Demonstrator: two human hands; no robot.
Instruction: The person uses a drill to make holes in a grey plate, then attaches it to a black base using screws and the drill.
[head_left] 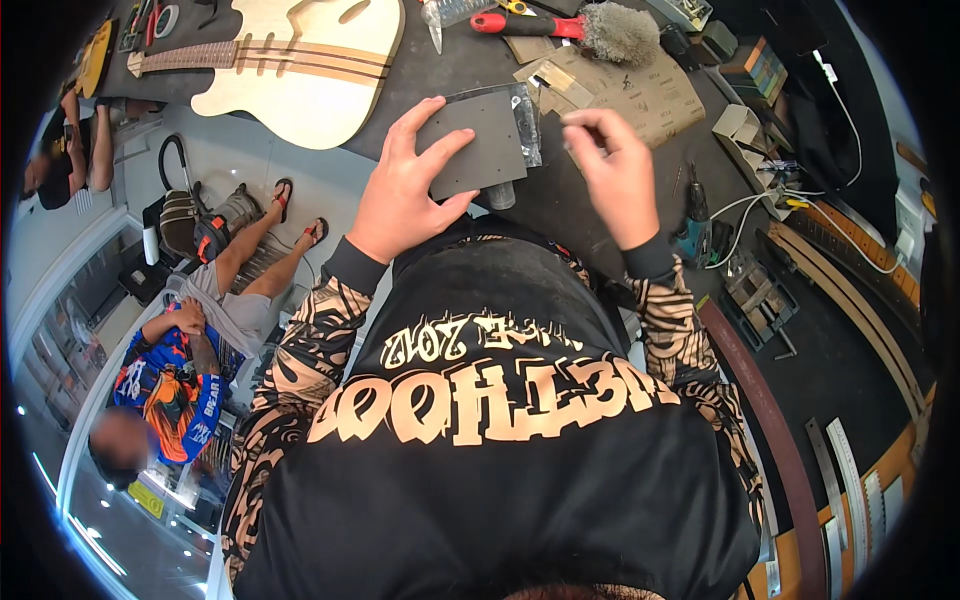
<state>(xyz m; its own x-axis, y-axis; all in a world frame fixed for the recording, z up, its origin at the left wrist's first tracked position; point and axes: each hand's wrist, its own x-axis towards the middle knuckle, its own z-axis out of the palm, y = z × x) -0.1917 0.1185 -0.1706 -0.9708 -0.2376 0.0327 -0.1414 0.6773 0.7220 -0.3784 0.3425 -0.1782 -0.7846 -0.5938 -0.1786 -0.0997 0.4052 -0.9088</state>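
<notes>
Your left hand [400, 190] is the one on the dark grey plate [485, 145], a flat, roughly square piece with small holes. You hold it by its left side: thumb at the near edge, index finger across the top face, another fingertip by the far left corner. The plate lies directly right of that palm, in front of your chest. Its sides look close in length, so a long axis is hard to name; the left and right edges run near to far, slightly askew.

Your right hand [618, 180] is apart from the plate, to the right of it, with a gap of dark workbench [570, 215] between. Its fingers are curled and the thumb is drawn toward the index; you face the plate's right edge with those fingertips, but I cannot tell whether anything small is pinched in them.

Just beyond that edge, partly hidden beneath the plate, sits a clear plastic bag [528, 130], between the plate and your right hand. Farther right lies a brown sandpaper sheet [655, 112], past your right fingertips.
</notes>
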